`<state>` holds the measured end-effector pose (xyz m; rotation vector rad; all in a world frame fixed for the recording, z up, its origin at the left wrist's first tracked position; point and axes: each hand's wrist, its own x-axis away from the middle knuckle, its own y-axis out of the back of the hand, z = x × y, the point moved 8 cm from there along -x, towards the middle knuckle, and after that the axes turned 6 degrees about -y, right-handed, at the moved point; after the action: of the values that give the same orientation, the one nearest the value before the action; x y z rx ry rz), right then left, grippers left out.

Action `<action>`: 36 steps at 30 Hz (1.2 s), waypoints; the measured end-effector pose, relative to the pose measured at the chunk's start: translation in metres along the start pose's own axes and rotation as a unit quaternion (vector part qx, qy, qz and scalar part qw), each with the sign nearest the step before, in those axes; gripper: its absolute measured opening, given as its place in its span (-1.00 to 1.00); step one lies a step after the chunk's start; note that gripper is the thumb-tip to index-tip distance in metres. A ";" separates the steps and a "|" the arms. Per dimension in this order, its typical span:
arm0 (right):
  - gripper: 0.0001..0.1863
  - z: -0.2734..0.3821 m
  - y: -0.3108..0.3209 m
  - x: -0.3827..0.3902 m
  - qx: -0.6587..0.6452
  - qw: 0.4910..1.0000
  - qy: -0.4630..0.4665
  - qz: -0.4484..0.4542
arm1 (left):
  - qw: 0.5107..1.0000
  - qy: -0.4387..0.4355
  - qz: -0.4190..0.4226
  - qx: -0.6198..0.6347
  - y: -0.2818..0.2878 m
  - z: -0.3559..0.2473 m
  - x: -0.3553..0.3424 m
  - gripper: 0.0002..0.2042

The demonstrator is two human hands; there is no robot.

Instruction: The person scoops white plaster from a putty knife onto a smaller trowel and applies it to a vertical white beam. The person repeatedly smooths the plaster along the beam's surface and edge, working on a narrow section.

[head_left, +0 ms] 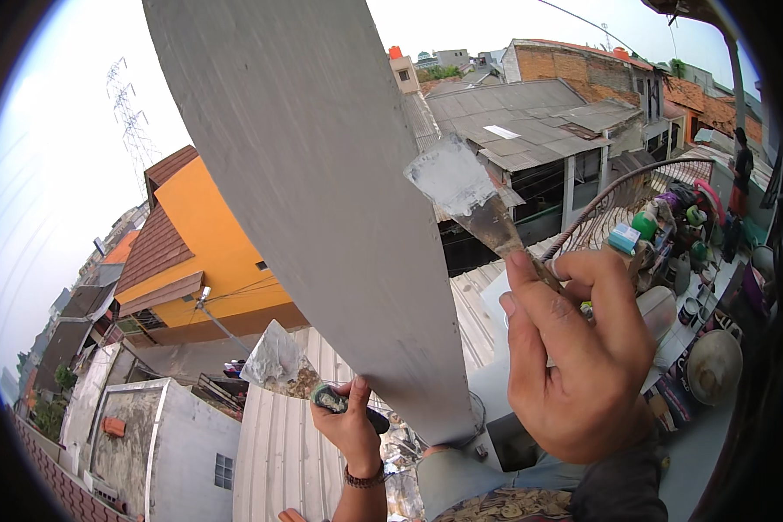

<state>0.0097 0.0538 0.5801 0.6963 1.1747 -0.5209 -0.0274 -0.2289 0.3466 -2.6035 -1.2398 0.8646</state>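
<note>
1. Head view: a person's right hand (583, 352) grasps a wide, flat metal putty knife with a worn brown shank (489, 219) between thumb and fingers, its blade angled to the upper left and thickly coated with white paste. The fingers hide most of its handle.
2. Head view: the left hand (350, 431), a dark beaded bracelet (364, 476) at its wrist, is closed around the dark green and black handle of a second metal putty knife with a pale, paste-smeared blade (274, 361). This blade points to the upper left, over a pale ribbed metal roof (278, 448).
3. Head view: a tall, smooth grey column (322, 191) rises between the two tools, the right-hand blade appearing just beside its right edge, the left hand near its lower left edge. Whether either touches the column cannot be told.
4. Head view: beyond stand a bright orange house with brown tiled roofs (222, 244) at left and a curved brown metal railing (613, 193) at right, beside crowded household goods (670, 217).
</note>
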 end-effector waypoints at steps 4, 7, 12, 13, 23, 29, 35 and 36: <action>-0.61 -0.003 -0.002 0.005 0.006 1.000 -0.003 0.003 | 0.999 0.033 -0.013 0.032 -0.004 -0.007 0.004 -0.73; -0.62 -0.004 -0.001 0.010 0.010 1.000 0.000 0.008 | 0.999 0.041 -0.011 0.031 -0.002 -0.009 0.004 -0.73; -0.61 -0.009 -0.001 0.019 -0.023 0.999 -0.024 0.032 | 0.998 0.049 -0.002 0.040 -0.003 -0.011 0.005 -0.74; -0.61 -0.010 0.000 0.020 -0.029 0.998 -0.033 0.040 | 0.998 0.049 -0.001 0.038 -0.002 -0.011 0.005 -0.74; -0.72 -0.040 0.007 -0.011 -0.172 0.980 -0.099 0.004 | 0.997 0.062 0.016 0.034 -0.001 -0.008 0.004 -0.76; -0.75 -0.060 0.000 -0.039 -0.251 0.964 -0.083 -0.014 | 0.997 0.062 0.024 0.025 0.000 -0.011 0.004 -0.77; -0.74 -0.057 -0.008 -0.043 -0.249 0.966 -0.062 -0.015 | 0.997 0.067 0.021 0.032 0.004 -0.007 0.003 -0.75; -0.74 -0.055 -0.008 -0.041 -0.245 0.968 -0.051 -0.019 | 0.997 0.069 0.022 0.031 0.005 -0.005 0.003 -0.75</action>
<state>-0.0445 0.0887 0.6051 0.2199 1.1607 -0.2748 -0.0200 -0.2290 0.3482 -2.6013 -1.1052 0.7047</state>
